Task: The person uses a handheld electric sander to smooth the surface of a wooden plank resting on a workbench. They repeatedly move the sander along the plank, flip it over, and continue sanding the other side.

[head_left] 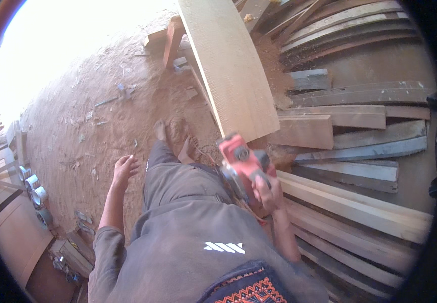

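Observation:
My right hand (pixel 269 193) is wrapped round the rear handle of a red and black electric hand planer (pixel 239 156). The planer is held at the near end of a wide pale wooden board (pixel 233 65), at its left corner; I cannot tell whether it touches the wood. Some blur shows on the planer and the hand. Away to the left of my body, my left hand (pixel 125 169) hangs over the sandy ground, holding nothing, its fingers loosely bent and a little apart.
A reddish wooden support (pixel 174 40) stands beside the board. Stacked planks and beams (pixel 354 207) line the right side. Several cans (pixel 38 195) sit at the far left near wooden panels (pixel 19 232). Scraps lie on the sandy ground (pixel 77 136) around my bare feet (pixel 187 149).

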The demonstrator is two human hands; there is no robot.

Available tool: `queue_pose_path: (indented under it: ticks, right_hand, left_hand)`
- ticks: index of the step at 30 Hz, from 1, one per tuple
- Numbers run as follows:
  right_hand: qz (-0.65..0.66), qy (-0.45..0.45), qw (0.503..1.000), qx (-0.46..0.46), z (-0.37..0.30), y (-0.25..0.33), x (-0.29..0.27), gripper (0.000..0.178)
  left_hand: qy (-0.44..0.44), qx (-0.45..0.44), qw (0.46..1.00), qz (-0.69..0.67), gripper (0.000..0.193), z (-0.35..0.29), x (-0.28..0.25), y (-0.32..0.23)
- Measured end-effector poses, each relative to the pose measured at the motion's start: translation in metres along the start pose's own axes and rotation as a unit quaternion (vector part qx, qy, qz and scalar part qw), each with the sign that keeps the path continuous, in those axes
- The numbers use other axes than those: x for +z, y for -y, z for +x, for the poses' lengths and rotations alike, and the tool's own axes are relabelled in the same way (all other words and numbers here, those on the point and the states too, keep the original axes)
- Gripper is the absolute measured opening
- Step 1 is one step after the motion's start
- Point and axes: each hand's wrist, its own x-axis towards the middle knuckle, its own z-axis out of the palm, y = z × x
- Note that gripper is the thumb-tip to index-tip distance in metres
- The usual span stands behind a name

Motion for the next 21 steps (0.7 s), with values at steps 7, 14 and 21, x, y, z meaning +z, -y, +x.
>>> queue_pose_path:
  ticks: [7, 14, 21]
  right_hand:
    - [0.034, -0.048, 0.998, 0.006, -0.049, -0.016, -0.008, 0.041]
    - [0.058, -0.007, 0.998, 0.027, 0.01, 0.008, 0.011, 0.041]
    - [0.074, -0.012, 0.992, -0.101, 0.163, 0.117, 0.057, 0.052]
  left_hand:
    - [0.094, 0.053, 0.994, 0.037, 0.05, 0.023, 0.053, -0.046]
    - [0.038, 0.075, 0.996, -0.015, 0.049, 0.002, 0.024, -0.048]
    - [-0.06, 0.032, 0.987, -0.146, 0.047, -0.022, 0.013, 0.002]
